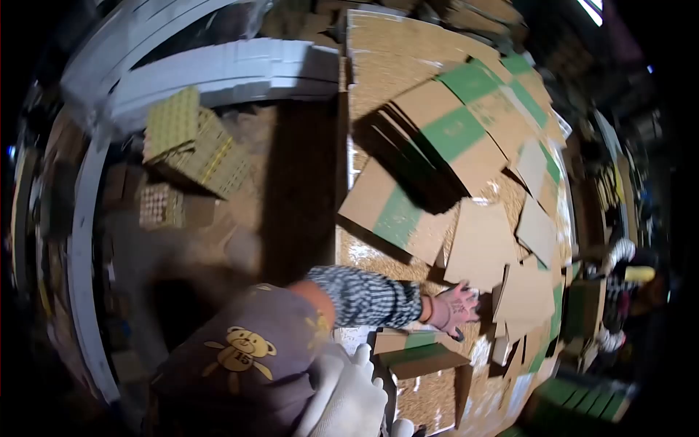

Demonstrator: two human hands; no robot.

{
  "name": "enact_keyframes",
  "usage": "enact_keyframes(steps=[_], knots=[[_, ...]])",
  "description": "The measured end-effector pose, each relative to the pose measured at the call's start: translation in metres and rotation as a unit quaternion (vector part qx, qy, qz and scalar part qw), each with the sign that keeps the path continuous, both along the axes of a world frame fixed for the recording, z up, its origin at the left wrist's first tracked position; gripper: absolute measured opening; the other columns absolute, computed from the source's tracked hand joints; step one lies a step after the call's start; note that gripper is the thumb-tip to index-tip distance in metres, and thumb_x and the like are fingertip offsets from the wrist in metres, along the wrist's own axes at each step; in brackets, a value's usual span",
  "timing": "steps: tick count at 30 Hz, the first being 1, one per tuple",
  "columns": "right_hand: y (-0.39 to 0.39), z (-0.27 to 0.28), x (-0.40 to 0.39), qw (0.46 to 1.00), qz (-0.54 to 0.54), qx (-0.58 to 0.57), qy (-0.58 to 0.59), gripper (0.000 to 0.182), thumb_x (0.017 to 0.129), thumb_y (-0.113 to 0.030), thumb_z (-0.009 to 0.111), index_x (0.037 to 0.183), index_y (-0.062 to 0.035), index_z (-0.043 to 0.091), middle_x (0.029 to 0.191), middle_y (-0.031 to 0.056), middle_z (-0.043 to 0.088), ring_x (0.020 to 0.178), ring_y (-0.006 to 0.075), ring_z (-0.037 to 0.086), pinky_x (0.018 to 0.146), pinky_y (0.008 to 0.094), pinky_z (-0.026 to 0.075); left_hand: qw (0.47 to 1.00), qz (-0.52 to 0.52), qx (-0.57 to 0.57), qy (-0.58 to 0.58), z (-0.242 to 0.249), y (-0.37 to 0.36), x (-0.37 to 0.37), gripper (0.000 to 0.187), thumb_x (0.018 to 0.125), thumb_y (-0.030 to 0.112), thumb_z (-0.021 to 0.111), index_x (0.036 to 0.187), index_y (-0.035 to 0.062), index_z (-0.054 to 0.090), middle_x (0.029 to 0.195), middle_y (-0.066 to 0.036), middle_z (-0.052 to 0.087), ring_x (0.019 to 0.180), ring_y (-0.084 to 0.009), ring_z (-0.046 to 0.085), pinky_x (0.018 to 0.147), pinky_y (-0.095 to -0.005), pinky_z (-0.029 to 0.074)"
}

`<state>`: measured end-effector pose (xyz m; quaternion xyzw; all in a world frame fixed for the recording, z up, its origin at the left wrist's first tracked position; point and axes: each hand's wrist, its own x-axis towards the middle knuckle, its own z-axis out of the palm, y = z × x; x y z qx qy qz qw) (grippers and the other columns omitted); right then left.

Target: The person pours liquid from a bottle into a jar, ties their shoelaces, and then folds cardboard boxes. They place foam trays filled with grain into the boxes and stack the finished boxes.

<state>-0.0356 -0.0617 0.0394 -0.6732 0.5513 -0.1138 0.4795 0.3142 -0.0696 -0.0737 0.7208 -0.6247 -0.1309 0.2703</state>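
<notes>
My left hand (453, 309) wears a pink glove and reaches rightward over the chipboard table (397, 44), with a black-and-white checked sleeve on the forearm. Its fingers are spread, close to the loose plain cardboard sheets (482, 240). Just below it stands a folded cardboard box (424, 360) with a green stripe and raised walls. At the bottom, a white glove (353, 400) with finger shapes overlaps my brown shirt (240, 360); I cannot tell whether my right hand is inside it. Stacked flat boxes (437, 127) with green bands cover much of the tabletop.
Left of the table, yellow egg trays (193, 149) are stacked on the floor, beside a tray of eggs (159, 205). A white beam (226, 71) runs behind them. At the right, a person's white-gloved hand (620, 253) shows near green boxes (582, 399).
</notes>
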Motion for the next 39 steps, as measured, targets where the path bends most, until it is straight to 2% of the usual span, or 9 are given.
enact_keyframes(steps=[3,7,12,20,30,34,35,37,39], knots=[[0.009,-0.021,0.017,0.999,0.044,-0.012,0.025,0.051,0.094,-0.025,0.050,0.138,-0.0002,0.039,0.127,0.0155,0.054,0.112,0.0247,0.055,0.096,0.0357,0.045,0.944,0.176,-0.018,-0.279,-0.127,-0.063,0.062,0.031,0.086,0.039,0.052,0.108,0.0188,0.063,0.125,-0.016,0.054,0.123,-0.0396,0.044,0.103,-0.0603,0.028],[0.019,-0.044,0.029,0.994,0.109,0.001,0.020,0.051,0.095,-0.025,0.050,0.138,-0.0005,0.038,0.128,0.0154,0.053,0.114,0.0247,0.054,0.098,0.0357,0.044,0.978,0.130,-0.071,-0.146,-0.010,0.008,0.068,0.016,0.071,0.029,0.062,0.085,0.0195,0.062,0.079,0.000,0.062,0.078,-0.0221,0.060,0.070,-0.0378,0.046],[0.019,-0.076,0.017,0.977,0.207,0.016,-0.046,0.052,0.095,-0.025,0.049,0.139,-0.0009,0.037,0.130,0.0152,0.052,0.116,0.0247,0.053,0.099,0.0355,0.043,0.902,0.214,-0.319,-0.197,0.069,0.074,-0.088,0.018,0.070,0.028,0.062,0.077,0.0122,0.057,0.071,-0.004,0.055,0.064,-0.0215,0.056,0.055,-0.0404,0.043],[0.015,-0.076,-0.020,0.955,0.253,0.041,-0.151,0.053,0.095,-0.026,0.049,0.141,-0.0015,0.035,0.133,0.0150,0.050,0.119,0.0246,0.051,0.101,0.0354,0.040,0.974,-0.090,-0.163,-0.127,0.067,0.057,-0.259,0.020,0.074,0.030,0.063,0.086,0.0145,0.062,0.085,-0.004,0.059,0.077,-0.0243,0.058,0.062,-0.0449,0.045],[-0.010,-0.061,-0.063,0.943,0.216,0.058,-0.246,0.055,0.096,-0.026,0.049,0.143,-0.0023,0.033,0.137,0.0147,0.047,0.123,0.0246,0.048,0.104,0.0351,0.038,0.982,-0.135,0.018,-0.131,0.043,0.026,-0.265,0.023,0.076,0.032,0.063,0.094,0.0168,0.066,0.094,-0.003,0.061,0.087,-0.0257,0.059,0.068,-0.0472,0.046],[-0.031,-0.058,-0.086,0.938,0.162,0.067,-0.299,0.055,0.096,-0.027,0.048,0.143,-0.0027,0.032,0.138,0.0145,0.046,0.124,0.0246,0.047,0.105,0.0351,0.036,0.944,0.054,0.316,-0.085,-0.001,-0.020,-0.269,0.046,0.072,0.040,0.072,0.114,0.0243,0.066,0.109,-0.001,0.062,0.107,-0.0255,0.056,0.091,-0.0523,0.043],[-0.039,-0.058,-0.094,0.936,0.146,0.072,-0.313,0.056,0.096,-0.027,0.048,0.144,-0.0027,0.032,0.138,0.0145,0.046,0.124,0.0246,0.047,0.106,0.0350,0.036,0.972,-0.067,0.215,-0.067,0.026,-0.001,-0.254,0.040,0.074,0.045,0.066,0.095,0.0121,0.073,0.099,-0.017,0.067,0.089,-0.0340,0.060,0.085,-0.0530,0.049],[-0.047,-0.062,-0.104,0.931,0.113,0.079,-0.339,0.056,0.096,-0.027,0.048,0.144,-0.0029,0.031,0.139,0.0144,0.046,0.125,0.0246,0.046,0.106,0.0350,0.036,0.979,0.082,0.059,-0.177,0.069,0.049,-0.268,0.043,0.073,0.042,0.072,0.110,0.0197,0.069,0.121,-0.005,0.062,0.121,-0.0245,0.051,0.099,-0.0505,0.038],[-0.057,-0.067,-0.111,0.925,0.079,0.081,-0.364,0.056,0.097,-0.027,0.048,0.144,-0.0031,0.031,0.140,0.0144,0.045,0.126,0.0246,0.046,0.107,0.0350,0.035,0.954,0.013,0.229,-0.192,-0.004,-0.022,-0.241,0.044,0.085,0.035,0.058,0.122,0.0111,0.058,0.140,-0.013,0.043,0.116,-0.0266,0.050,0.098,-0.0424,0.043]])
